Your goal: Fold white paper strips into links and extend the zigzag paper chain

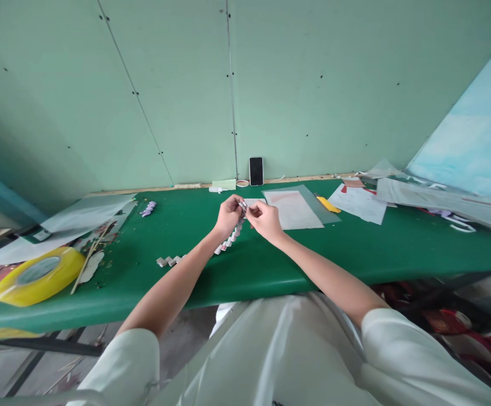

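A zigzag chain of folded paper [227, 243] hangs down from between my hands and runs left over the green table [144, 293], passing behind my left forearm. My left hand [229, 214] pinches the chain's upper end. Close against it, my right hand [264, 219] has its thumb and fingers pressed together on the same end, just above the table. The small piece between the fingertips is partly hidden. White and translucent sheets [294, 210] lie just right of my right hand.
A phone [256, 171] leans on the back wall. Yellow tape [68, 264], sticks [91, 256] and sheets lie left, near purple folded pieces [148, 209]. At right are a yellow object [328, 204] and papers [359, 203].
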Demonstrator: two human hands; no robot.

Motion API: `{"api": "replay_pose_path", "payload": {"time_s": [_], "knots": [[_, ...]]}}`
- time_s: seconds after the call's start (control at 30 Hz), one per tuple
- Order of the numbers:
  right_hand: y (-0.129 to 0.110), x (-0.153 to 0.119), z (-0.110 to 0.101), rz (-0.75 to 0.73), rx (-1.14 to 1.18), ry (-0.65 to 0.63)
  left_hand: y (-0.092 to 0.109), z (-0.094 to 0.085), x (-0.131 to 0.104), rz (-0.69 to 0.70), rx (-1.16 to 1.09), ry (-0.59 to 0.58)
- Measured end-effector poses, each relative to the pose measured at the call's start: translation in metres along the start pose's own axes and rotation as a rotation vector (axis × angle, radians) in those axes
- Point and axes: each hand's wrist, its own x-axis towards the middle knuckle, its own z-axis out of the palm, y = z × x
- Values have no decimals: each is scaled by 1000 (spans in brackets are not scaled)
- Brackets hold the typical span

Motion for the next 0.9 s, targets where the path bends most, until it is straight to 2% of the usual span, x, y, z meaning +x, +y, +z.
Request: {"api": "replay_pose_path", "payload": {"time_s": [0.23, 0.67, 0.8, 0.9], "knots": [[1, 0, -1, -17, -36, 1, 3, -1, 0, 13, 65, -19], [11, 5, -5, -54, -84, -28, 7, -5, 0, 163, 362, -6], [16, 7, -6, -65, -74, -24, 13, -6, -1, 220, 444, -52], [19, 8, -7, -53, -68, -20, 17, -10, 1, 260, 525, -131]]}}
